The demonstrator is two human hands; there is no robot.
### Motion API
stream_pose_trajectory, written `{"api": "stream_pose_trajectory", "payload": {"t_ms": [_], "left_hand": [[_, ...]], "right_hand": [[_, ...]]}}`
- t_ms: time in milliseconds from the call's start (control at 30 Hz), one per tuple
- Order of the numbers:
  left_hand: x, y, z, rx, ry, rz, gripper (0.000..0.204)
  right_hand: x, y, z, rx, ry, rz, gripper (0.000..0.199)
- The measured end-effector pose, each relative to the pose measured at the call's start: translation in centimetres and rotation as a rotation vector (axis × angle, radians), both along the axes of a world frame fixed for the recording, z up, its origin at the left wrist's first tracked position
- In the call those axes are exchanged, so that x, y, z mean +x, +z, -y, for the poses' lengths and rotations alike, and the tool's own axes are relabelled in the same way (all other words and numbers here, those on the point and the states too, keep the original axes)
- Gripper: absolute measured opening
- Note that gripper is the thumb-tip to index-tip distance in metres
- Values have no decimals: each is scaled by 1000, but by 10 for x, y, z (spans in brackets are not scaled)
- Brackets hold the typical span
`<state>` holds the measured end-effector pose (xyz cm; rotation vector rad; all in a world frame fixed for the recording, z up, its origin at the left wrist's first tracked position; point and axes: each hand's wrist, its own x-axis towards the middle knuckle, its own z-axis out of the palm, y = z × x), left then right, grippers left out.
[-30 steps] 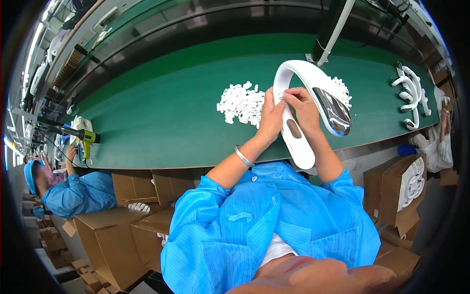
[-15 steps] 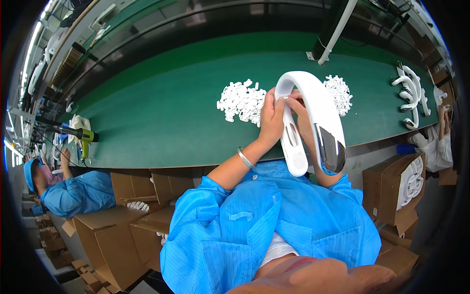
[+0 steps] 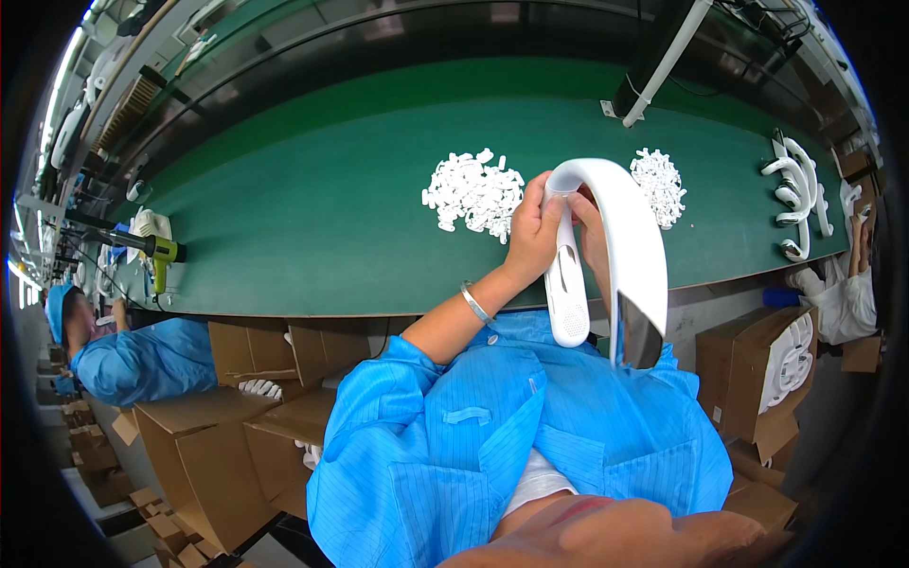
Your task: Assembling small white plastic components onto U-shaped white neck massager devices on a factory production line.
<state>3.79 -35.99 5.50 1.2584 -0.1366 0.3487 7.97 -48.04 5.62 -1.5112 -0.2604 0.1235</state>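
Note:
A white U-shaped neck fan (image 3: 627, 218) hangs over the near edge of the bench, its curve at the top and both arms pointing toward me. One arm shows a slot and a dotted grille; the other ends in a dark glossy panel. My left hand (image 3: 533, 237) is closed round the slotted arm near the curve, thumb on its inner face. Inside the loop, my right hand (image 3: 593, 227) presses its fingertips against that same arm; the fan's other arm hides part of it. Whether a small part lies under the fingertips, I cannot tell.
Small white parts lie in a left pile (image 3: 466, 197) and a right pile (image 3: 657, 187) on the green bench (image 3: 312, 227). White curved units (image 3: 797, 194) sit far right. A green heat gun (image 3: 163, 254) is at left, beside a co-worker in blue (image 3: 151, 364). Cardboard boxes (image 3: 204, 464) flank me.
The fan has tipped slightly and come a little lower, its dark end nearer me. My right fingertips have shifted slightly along the inner arm. My left hand keeps its hold.

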Motion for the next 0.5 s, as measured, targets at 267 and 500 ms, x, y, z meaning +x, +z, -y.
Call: {"api": "stream_pose_trajectory", "payload": {"t_ms": [267, 500], "left_hand": [[4, 1, -7, 59, 144, -115, 24], [-6, -12, -71, -575, -138, -277, 20]], "right_hand": [[9, -10, -15, 35, -59, 62, 18], [73, 13, -36, -450, 186, 417, 21]]}}
